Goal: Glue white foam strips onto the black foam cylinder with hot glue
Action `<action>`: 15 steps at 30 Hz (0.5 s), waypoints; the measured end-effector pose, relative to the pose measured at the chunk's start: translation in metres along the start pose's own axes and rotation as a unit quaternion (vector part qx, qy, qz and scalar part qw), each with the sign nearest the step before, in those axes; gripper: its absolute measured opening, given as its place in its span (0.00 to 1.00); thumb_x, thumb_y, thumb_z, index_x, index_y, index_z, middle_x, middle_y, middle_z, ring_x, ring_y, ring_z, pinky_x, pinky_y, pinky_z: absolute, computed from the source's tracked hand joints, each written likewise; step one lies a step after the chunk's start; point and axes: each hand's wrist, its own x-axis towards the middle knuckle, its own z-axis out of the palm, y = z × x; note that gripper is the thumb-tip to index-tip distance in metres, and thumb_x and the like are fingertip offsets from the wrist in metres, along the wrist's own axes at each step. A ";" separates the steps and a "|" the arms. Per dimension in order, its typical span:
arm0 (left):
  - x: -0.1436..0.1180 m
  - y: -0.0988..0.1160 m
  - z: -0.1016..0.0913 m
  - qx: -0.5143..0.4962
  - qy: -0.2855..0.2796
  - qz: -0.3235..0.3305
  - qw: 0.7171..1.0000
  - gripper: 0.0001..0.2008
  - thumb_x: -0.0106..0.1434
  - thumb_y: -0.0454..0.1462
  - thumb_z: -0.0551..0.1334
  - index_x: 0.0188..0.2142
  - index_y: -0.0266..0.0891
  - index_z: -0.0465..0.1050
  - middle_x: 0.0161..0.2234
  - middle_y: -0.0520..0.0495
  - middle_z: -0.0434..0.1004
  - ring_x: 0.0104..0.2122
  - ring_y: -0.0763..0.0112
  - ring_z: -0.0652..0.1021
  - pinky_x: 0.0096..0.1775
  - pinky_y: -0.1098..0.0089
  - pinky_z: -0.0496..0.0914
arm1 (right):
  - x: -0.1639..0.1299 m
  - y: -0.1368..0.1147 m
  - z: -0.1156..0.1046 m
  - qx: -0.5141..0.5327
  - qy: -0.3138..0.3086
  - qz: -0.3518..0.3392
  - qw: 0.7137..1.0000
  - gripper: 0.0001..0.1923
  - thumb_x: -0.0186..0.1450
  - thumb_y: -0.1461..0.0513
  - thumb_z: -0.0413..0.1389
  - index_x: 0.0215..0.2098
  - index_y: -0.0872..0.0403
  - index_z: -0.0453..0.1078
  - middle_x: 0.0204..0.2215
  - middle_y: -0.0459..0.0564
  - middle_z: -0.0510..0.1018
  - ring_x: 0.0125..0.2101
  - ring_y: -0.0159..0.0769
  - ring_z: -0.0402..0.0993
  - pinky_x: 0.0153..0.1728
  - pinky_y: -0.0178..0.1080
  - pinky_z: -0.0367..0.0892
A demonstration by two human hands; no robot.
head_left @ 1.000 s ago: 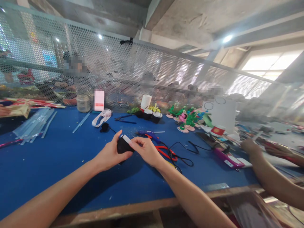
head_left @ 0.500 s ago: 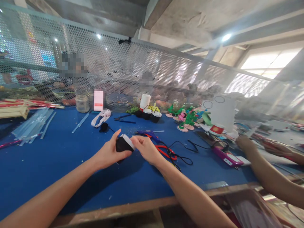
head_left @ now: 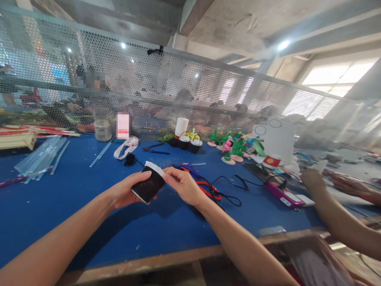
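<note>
A small black cup (head_left: 147, 186) with a white strip (head_left: 155, 168) round its upper edge is tilted over the blue table. My left hand (head_left: 127, 188) wraps round the cup from the left, thumb across its side, the other fingers mostly hidden behind it. At the right end of the strip, my right hand (head_left: 181, 183) pinches the white edge between thumb and fingers. Just beyond the right hand lie a blue glue gun (head_left: 190, 170) and red-handled pliers (head_left: 210, 191), partly covered by it. A black ball-like piece (head_left: 130, 159) rests behind the cup.
White ribbon (head_left: 127, 147) and dark pliers (head_left: 156, 150) lie farther back. Two black-and-white buckets (head_left: 195, 145) stand near green figures (head_left: 237, 148). Clear glue sticks (head_left: 40, 157) are at left. A purple device (head_left: 284, 196) and a co-worker's hand (head_left: 312, 180) are at right.
My left hand has turned the cup, so more of its black side and white strip shows, and has shifted slightly left. My right hand keeps its pinch at the strip.
</note>
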 end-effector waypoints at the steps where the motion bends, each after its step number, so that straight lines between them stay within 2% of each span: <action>1: 0.000 -0.001 0.001 0.003 0.003 0.004 1.000 0.19 0.50 0.45 0.62 0.36 0.32 0.70 0.27 0.43 0.75 0.25 0.67 0.75 0.25 0.71 0.66 | 0.000 -0.001 0.000 0.000 0.002 -0.002 1.000 0.13 0.60 0.54 0.49 0.27 0.55 0.66 0.29 0.49 0.72 0.32 0.33 0.67 0.37 0.37 0.61; 8: -0.002 -0.004 0.006 0.055 0.041 0.038 0.997 0.24 0.47 0.44 0.65 0.42 0.37 0.66 0.27 0.49 0.73 0.25 0.68 0.74 0.27 0.69 0.66 | -0.002 -0.004 0.001 0.009 -0.003 -0.005 1.000 0.12 0.61 0.55 0.48 0.27 0.55 0.65 0.28 0.47 0.71 0.31 0.32 0.66 0.36 0.35 0.61; 15: -0.002 -0.001 0.009 0.104 0.080 0.046 0.990 0.29 0.46 0.45 0.65 0.47 0.39 0.62 0.29 0.51 0.72 0.27 0.70 0.74 0.29 0.70 0.65 | 0.000 -0.002 0.001 -0.020 0.009 0.026 0.999 0.13 0.60 0.55 0.48 0.27 0.56 0.66 0.27 0.47 0.71 0.30 0.32 0.65 0.35 0.35 0.60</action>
